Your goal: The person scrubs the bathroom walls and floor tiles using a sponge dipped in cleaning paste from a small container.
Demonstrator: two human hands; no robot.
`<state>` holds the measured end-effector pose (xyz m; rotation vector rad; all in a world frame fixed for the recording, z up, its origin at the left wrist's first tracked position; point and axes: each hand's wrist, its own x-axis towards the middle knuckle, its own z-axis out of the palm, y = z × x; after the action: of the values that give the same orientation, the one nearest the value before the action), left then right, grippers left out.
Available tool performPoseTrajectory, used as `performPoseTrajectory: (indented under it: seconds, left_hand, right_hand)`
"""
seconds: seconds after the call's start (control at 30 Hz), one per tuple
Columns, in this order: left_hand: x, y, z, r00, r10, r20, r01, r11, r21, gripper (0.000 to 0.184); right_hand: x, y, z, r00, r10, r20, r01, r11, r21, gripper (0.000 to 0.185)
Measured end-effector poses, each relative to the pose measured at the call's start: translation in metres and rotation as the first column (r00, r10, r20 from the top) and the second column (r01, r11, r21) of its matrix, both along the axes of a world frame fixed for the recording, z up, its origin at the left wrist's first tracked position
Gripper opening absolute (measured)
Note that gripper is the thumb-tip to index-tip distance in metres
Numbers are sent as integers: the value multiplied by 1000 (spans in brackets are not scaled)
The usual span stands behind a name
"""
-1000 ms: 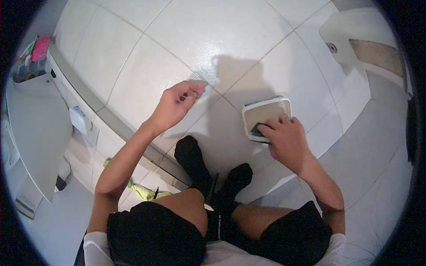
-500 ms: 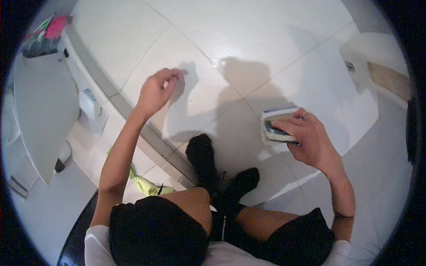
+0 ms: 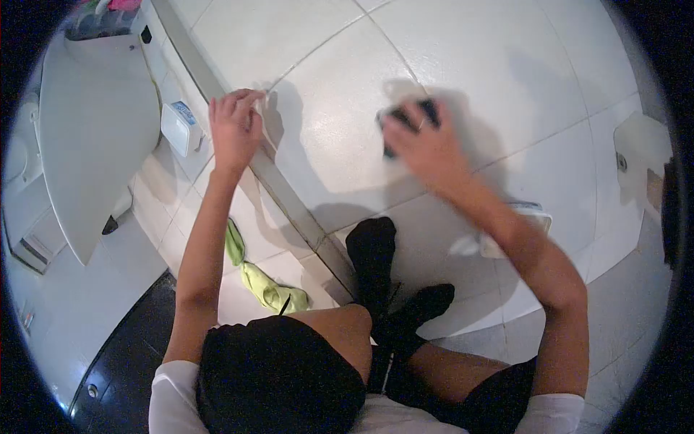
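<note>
My right hand (image 3: 426, 148) grips a dark sponge (image 3: 428, 110) over the white tiles (image 3: 325, 137), fingers curled on its top and slightly blurred; whether it presses on the tile is hard to tell. Partly hidden behind my right forearm is a pale, shallow container (image 3: 535, 217). Up at the left, my left hand (image 3: 235, 130) is beside the tiled ledge (image 3: 278, 177), its fingers bent and apart with nothing in them. I cannot tell whether its fingertips touch the ledge.
A lidded white tub with a blue label (image 3: 181, 129) stands left of the ledge. Yellow-green cloth (image 3: 267, 289) lies near my knee. My black-socked feet (image 3: 372, 246) rest on the tiles. A large white panel (image 3: 101, 130) is at the left, a white fixture (image 3: 636, 155) at the right.
My right hand has carried the sponge from the container up and left over the tiles. My left hand has shifted slightly, and its fingers have spread. The view has moved too.
</note>
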<state>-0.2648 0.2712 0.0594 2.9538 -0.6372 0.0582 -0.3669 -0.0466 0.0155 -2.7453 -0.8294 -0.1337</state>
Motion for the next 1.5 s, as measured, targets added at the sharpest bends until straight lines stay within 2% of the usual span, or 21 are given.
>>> performPoseTrajectory:
  seconds: [0.1, 0.17, 0.27, 0.37, 0.47, 0.53, 0.6, 0.63, 0.7, 0.77, 0.83, 0.9, 0.97, 1.0, 1.03, 1.13, 1.17, 1.27, 1.37, 1.43, 1.5]
  left_hand:
    - [-2, -3, -14, 994, -105, 26, 105, 994, -1, 37]
    - [-5, -1, -26, 995, -105, 1, 105, 994, -34, 40]
    - [-8, 3, -27, 996, -85, -42, 83, 996, -35, 40]
    - [-4, 6, -29, 996, -77, -43, 73, 993, -93, 39]
    - [-3, 6, -32, 999, -46, -29, 41, 988, -149, 36]
    - [-14, 12, -28, 999, -14, -43, 7, 988, -155, 35]
    - [-7, 8, -27, 998, -49, -50, 39, 983, -181, 36]
    - [-9, 7, -28, 997, -48, -57, 36, 982, -185, 36]
    - [-5, 6, -28, 993, 60, -98, -84, 961, -264, 37]
    - [-4, 8, -31, 993, 52, -102, -77, 963, -259, 37]
    - [-5, 6, -27, 992, 51, -117, -78, 967, -244, 37]
    - [-6, 3, -26, 993, 49, -109, -75, 967, -245, 37]
    - [-4, 6, -26, 993, 36, -112, -64, 965, -255, 36]
    - [-5, 6, -26, 994, 12, -107, -41, 959, -280, 36]
    - [-7, 4, -25, 992, 15, -124, -49, 959, -278, 36]
    - [-5, 2, -25, 979, 124, -163, -173, 927, -333, 34]
    - [-2, 1, -26, 981, 121, -152, -167, 926, -338, 34]
    - [-1, 1, -24, 997, 23, -75, -42, 965, -258, 31]
    - [-5, 3, -22, 991, 82, -101, -104, 966, -238, 29]
    - [-3, 0, -23, 986, 82, -145, -128, 932, -340, 29]
    - [-5, 1, -27, 984, 93, -154, -147, 909, -391, 30]
  right_hand:
    - [-67, 43, -1, 883, 432, -184, -417, 901, 115, 33]
    - [-29, 28, -20, 842, 441, -311, -366, 890, 270, 37]
    - [24, 12, 12, 997, -42, -66, 41, 999, -24, 39]
    - [-62, 79, -32, 950, 139, -278, -114, 988, 103, 41]
    - [-36, 90, -34, 894, 399, -202, -336, 897, 287, 41]
    - [31, 54, -45, 972, 183, -145, -116, 918, 379, 36]
    - [105, 23, -17, 953, -148, -265, 184, 976, 115, 33]
    - [117, 16, -32, 969, -228, 95, 200, 951, 237, 37]
    - [110, 57, -21, 928, -316, -196, 338, 937, 88, 42]
    - [38, 119, -45, 967, -84, -241, 196, 849, 491, 43]
    - [-26, 133, -30, 979, 172, -104, -121, 917, 379, 40]
    - [-31, 77, -25, 756, 369, -540, 54, 787, 614, 39]
    - [4, 2, -29, 801, 350, -485, -55, 851, 523, 36]
    - [28, -33, -20, 947, 251, -199, -175, 925, 336, 31]
    - [58, -48, -9, 906, 38, -422, -47, 999, -11, 33]
    - [67, -39, -18, 962, -273, 3, 273, 962, -23, 40]
    - [47, -8, -37, 953, -278, -119, 285, 957, 51, 41]
    - [-35, 51, -27, 898, 344, -274, -218, 889, 402, 37]
    - [6, -11, -42, 862, 281, -421, 1, 831, 557, 42]
    - [52, -45, -28, 993, 56, -102, -43, 991, 131, 38]
    - [61, -21, -34, 981, -183, -58, 189, 975, 118, 36]
